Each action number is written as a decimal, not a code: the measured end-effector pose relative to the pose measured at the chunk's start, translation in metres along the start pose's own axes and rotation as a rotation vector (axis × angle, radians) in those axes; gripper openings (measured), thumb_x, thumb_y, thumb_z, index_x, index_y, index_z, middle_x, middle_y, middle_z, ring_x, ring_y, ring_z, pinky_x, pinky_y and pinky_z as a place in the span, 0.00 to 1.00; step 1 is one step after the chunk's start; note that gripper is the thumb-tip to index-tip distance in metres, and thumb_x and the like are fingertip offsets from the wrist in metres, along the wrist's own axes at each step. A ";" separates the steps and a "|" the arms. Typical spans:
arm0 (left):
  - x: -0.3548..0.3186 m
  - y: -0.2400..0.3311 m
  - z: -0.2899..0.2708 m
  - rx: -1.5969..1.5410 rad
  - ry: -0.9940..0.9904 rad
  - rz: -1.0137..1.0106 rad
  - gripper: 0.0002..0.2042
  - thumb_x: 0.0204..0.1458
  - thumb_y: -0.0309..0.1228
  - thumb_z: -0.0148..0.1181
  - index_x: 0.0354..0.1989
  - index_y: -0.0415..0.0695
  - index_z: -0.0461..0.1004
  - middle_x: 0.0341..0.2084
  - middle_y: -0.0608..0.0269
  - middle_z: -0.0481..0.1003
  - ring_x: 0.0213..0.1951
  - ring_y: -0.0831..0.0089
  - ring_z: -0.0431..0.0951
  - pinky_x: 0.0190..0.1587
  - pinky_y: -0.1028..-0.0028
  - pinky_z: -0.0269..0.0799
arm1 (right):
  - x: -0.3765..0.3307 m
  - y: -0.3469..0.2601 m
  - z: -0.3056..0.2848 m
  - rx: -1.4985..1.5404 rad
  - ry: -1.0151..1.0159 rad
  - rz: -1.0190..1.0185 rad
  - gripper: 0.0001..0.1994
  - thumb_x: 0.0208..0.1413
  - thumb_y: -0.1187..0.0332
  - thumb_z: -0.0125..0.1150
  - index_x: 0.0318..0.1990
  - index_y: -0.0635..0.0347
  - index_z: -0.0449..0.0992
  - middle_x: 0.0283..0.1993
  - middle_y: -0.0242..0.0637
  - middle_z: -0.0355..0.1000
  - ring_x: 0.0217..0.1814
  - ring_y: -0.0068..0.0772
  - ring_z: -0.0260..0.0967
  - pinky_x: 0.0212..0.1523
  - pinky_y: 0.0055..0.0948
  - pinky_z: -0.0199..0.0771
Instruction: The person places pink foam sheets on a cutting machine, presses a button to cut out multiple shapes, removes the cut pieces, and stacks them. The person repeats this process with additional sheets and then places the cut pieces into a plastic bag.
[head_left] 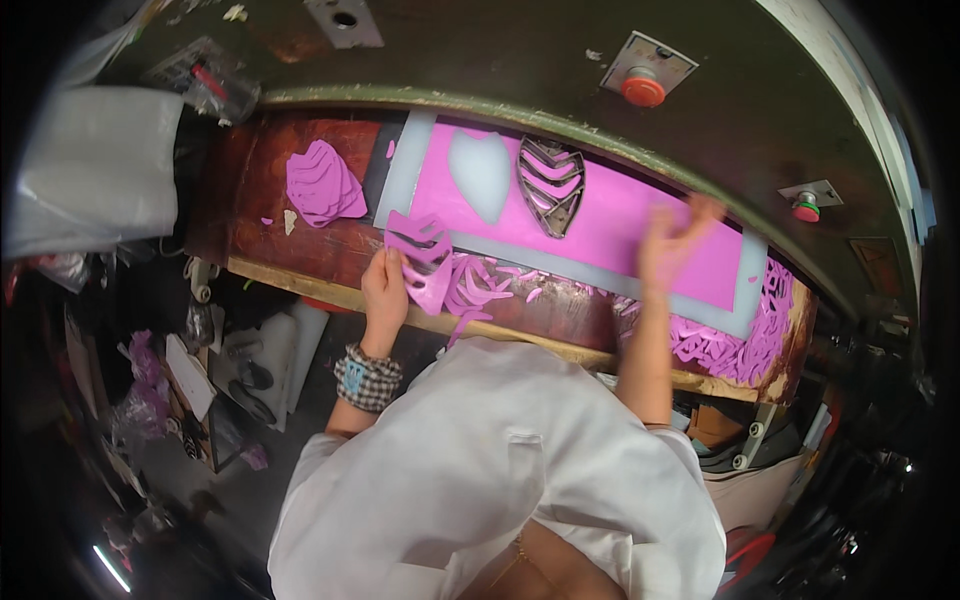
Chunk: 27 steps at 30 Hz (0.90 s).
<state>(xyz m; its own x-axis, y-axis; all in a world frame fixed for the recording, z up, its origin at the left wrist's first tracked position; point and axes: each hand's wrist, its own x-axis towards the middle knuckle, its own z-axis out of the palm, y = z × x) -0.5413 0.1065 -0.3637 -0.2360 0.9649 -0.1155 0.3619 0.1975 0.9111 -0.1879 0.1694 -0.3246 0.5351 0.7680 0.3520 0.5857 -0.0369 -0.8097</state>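
My left hand [384,290] grips a leaf-shaped pink cutout [424,262] with curved slots, just off the front edge of the pale cutting board [402,170]. Over the right part of the pink sheet [620,215] is my right hand [680,240], smeared by motion, its fingers looking spread and nothing visible in them. A metal cutting die [552,188] of the same leaf outline lies on the sheet, pink showing between its blades. To its left a leaf-shaped hole [479,175] in the sheet lets the board show through.
A stack of pink cutouts [325,185] rests at the left of the reddish table [300,243]. Slot scraps [475,285] lie along the front, with a larger scrap heap [745,350] at the right. The green machine beam [480,60] above carries a red button [642,88] and a smaller push button [805,207].
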 end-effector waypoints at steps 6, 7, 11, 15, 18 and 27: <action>0.019 -0.030 0.019 0.521 0.040 0.222 0.14 0.60 0.35 0.49 0.24 0.41 0.68 0.20 0.48 0.71 0.24 0.47 0.72 0.27 0.54 0.63 | 0.120 0.041 -0.057 -0.388 0.318 -0.078 0.49 0.61 0.47 0.48 0.65 0.83 0.26 0.70 0.72 0.28 0.76 0.61 0.24 0.73 0.47 0.28; 0.028 -0.033 0.026 0.553 0.049 0.220 0.14 0.60 0.36 0.50 0.24 0.41 0.68 0.19 0.48 0.71 0.24 0.48 0.72 0.27 0.54 0.63 | 0.122 0.045 -0.050 -0.381 0.289 -0.139 0.51 0.61 0.45 0.48 0.64 0.85 0.23 0.70 0.74 0.25 0.76 0.63 0.21 0.73 0.48 0.25; 0.061 -0.034 0.044 0.668 0.102 0.214 0.12 0.60 0.36 0.50 0.28 0.43 0.70 0.16 0.48 0.72 0.21 0.47 0.73 0.24 0.53 0.65 | 0.104 0.056 -0.033 -0.312 0.273 -0.079 0.55 0.59 0.43 0.49 0.63 0.84 0.19 0.70 0.73 0.20 0.76 0.63 0.18 0.73 0.47 0.24; 0.070 -0.040 0.042 0.755 0.095 0.156 0.10 0.61 0.36 0.49 0.31 0.44 0.70 0.15 0.48 0.72 0.20 0.47 0.74 0.22 0.53 0.66 | 0.091 0.057 -0.039 -0.374 0.263 -0.053 0.51 0.61 0.47 0.50 0.65 0.80 0.21 0.71 0.70 0.24 0.77 0.59 0.19 0.73 0.46 0.24; 0.070 -0.049 0.037 0.654 0.122 0.233 0.11 0.61 0.36 0.48 0.31 0.44 0.70 0.15 0.48 0.72 0.20 0.47 0.74 0.24 0.53 0.66 | 0.066 0.048 -0.043 -0.230 0.087 0.011 0.46 0.62 0.53 0.51 0.68 0.75 0.25 0.73 0.64 0.29 0.77 0.55 0.25 0.73 0.45 0.30; 0.081 -0.066 0.022 0.422 0.034 0.101 0.11 0.62 0.35 0.47 0.30 0.41 0.68 0.22 0.46 0.74 0.27 0.45 0.75 0.28 0.53 0.67 | -0.108 0.050 -0.015 -0.027 -0.478 0.343 0.10 0.55 0.71 0.60 0.41 0.67 0.79 0.36 0.50 0.77 0.39 0.41 0.76 0.43 0.34 0.72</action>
<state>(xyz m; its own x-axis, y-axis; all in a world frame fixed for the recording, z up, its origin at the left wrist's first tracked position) -0.5647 0.1754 -0.4418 -0.2075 0.9781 -0.0149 0.7199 0.1630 0.6746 -0.2069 0.0753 -0.3960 0.3665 0.9120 -0.1840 0.4461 -0.3458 -0.8255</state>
